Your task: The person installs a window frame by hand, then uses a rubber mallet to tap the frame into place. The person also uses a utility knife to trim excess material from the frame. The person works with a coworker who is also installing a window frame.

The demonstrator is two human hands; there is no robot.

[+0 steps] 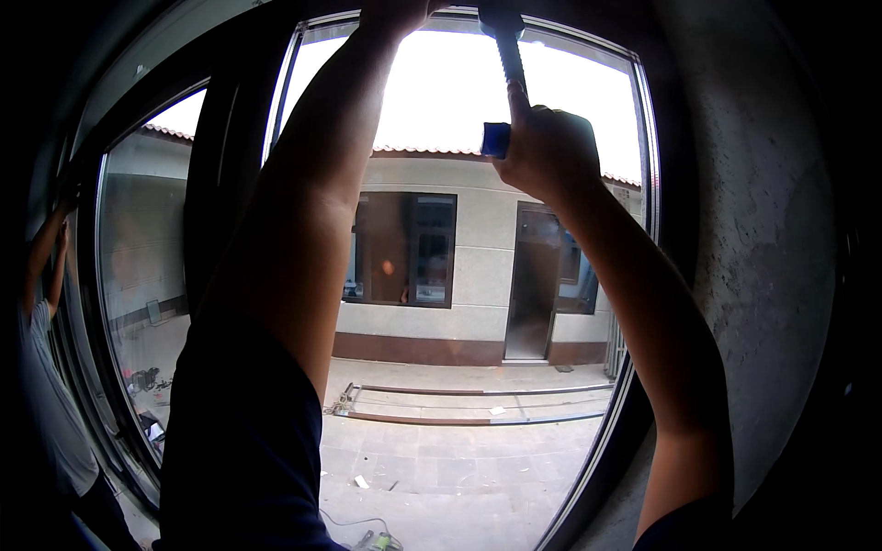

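Observation:
Both my arms reach up in front of a tall dark-framed window [650,184]. In my right hand [556,151] is a hand tool [511,60] with a dark ribbed shaft, a wider dark head and a blue end piece. The tool points upward, its head close to the top of the frame; whether they touch I cannot tell. My left hand [401,13] is up at the top of the frame, left of the tool head. The picture's upper edge cuts it off, and its fingers are mostly hidden.
A rough grey wall [744,230] runs along the right. Another person [55,367] stands at far left, arms raised beside a second pane [142,257]. Outside, long metal profiles [478,421] lie on paving, and a green power tool [378,542] with a cord sits below.

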